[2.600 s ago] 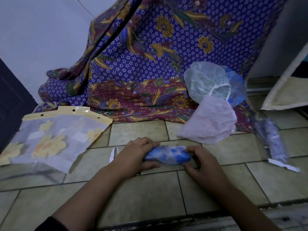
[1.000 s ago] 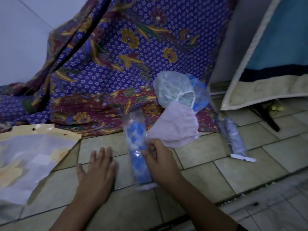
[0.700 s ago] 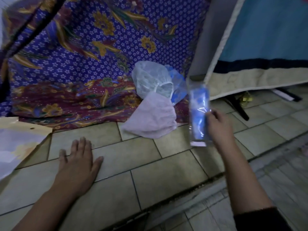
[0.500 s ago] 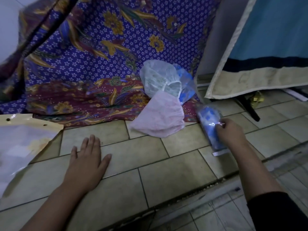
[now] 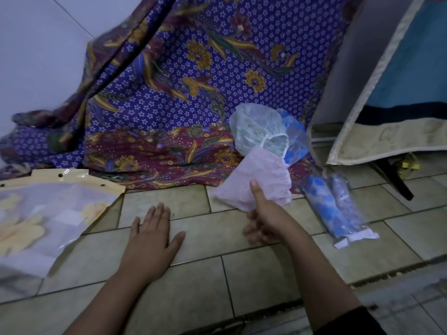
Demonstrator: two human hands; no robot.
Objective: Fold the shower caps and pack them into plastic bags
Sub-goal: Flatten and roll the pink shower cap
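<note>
Pinching pink shower cap (image 5: 256, 182), right hand (image 5: 264, 220)

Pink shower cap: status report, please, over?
Right hand pinching pink cap at its near edge. Left hand flat on tiled floor, empty. Two packed bags lying right. Nothing in the way.

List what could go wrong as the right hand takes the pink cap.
1. The right hand pinches only the near edge of the pink cap; the thin plastic may slip free.
2. The pale green cap lies against the pink one, so pulling may drag it along.
3. The left hand lies flat, not helping.
</note>
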